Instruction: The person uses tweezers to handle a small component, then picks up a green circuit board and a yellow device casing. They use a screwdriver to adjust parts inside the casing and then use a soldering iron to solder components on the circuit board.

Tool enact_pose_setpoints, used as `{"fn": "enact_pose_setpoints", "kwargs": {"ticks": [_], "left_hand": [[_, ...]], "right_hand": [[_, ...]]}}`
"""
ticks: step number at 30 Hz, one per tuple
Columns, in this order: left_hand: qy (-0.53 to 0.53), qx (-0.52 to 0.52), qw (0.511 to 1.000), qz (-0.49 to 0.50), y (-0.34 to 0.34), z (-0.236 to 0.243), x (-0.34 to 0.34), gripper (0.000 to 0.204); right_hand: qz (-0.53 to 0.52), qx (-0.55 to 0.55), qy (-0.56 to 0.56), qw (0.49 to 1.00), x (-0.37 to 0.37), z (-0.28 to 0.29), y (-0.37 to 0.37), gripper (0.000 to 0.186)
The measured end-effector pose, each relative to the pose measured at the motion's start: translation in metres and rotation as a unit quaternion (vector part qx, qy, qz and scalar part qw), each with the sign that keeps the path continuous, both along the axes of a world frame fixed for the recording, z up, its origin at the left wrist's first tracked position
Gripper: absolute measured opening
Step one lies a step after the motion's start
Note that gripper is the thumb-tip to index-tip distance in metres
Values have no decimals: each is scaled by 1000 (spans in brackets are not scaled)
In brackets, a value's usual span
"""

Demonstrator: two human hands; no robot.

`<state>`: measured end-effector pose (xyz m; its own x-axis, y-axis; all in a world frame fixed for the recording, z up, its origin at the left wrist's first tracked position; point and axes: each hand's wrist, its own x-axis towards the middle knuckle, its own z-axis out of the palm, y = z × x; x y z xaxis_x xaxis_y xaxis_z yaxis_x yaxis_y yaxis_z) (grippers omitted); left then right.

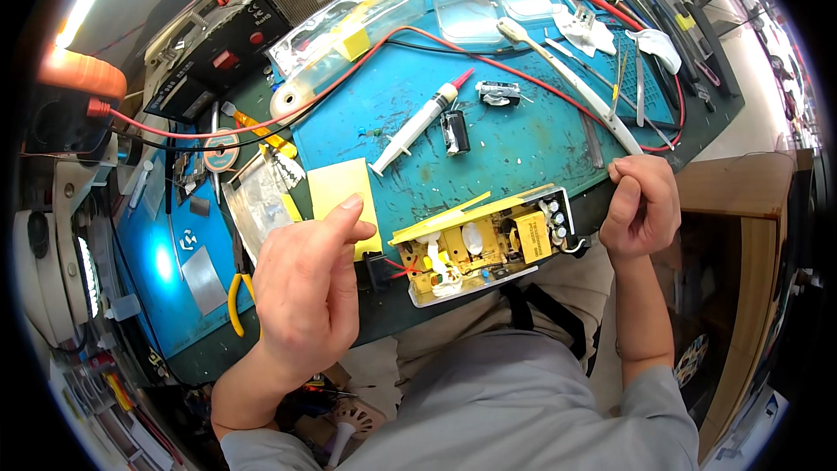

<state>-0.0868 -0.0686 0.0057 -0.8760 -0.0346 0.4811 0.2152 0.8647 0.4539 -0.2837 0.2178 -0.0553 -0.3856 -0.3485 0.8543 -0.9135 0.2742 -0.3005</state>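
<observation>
From where I stand, the left hand (309,288) hangs over the near edge of the bench with its fingers bent inward; I can't tell whether the tips meet or pinch anything. Just past those fingers lies a yellow pad (340,181). The right hand (643,209) is folded in, fingers together, with nothing seen inside, just beside the handle end of a long white brush (567,78).

Between the two sets of fingers sits an open circuit unit (488,249), close to the body, probably so either hand can reach it. Its open side faces up, which I'd say leaves the parts in plain sight. The syringe (418,126) and two loose black capacitors (454,133) (500,94) lie beyond the fingers on the blue mat (540,139), perhaps to keep the near strip free.

The unit looks grubby inside: a bent metal shell lined with yellow sheet, a boxy yellow transformer (533,238) toward the right fingers, small round capacitors (554,218) at that end, and lumpy white sealant (446,279) nearer the left fingers, where red wires (403,270) run to a black connector (376,272)
</observation>
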Motion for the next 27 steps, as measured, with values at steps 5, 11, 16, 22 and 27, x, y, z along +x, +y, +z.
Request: {"fn": "enact_pose_setpoints", "kwargs": {"ticks": [5,11,16,22,27], "left_hand": [[-4,1,1000,4,0,-2,0,46],[-17,3,1000,-5,-2,0,3,48],[-33,-6,999,-32,0,4,1,41],[-39,-41,995,-79,-1,2,1,81],[-98,-60,989,-93,2,0,2,105]], "right_hand": [[3,-4,5,1000,-1,-1,0,9],[2,-11,1,1000,1,0,-3,9],[-8,1,10,1000,-1,2,-1,10],[-8,-1,10,1000,-1,6,-3,9],[10,-15,26,999,-5,4,-1,13]]}}
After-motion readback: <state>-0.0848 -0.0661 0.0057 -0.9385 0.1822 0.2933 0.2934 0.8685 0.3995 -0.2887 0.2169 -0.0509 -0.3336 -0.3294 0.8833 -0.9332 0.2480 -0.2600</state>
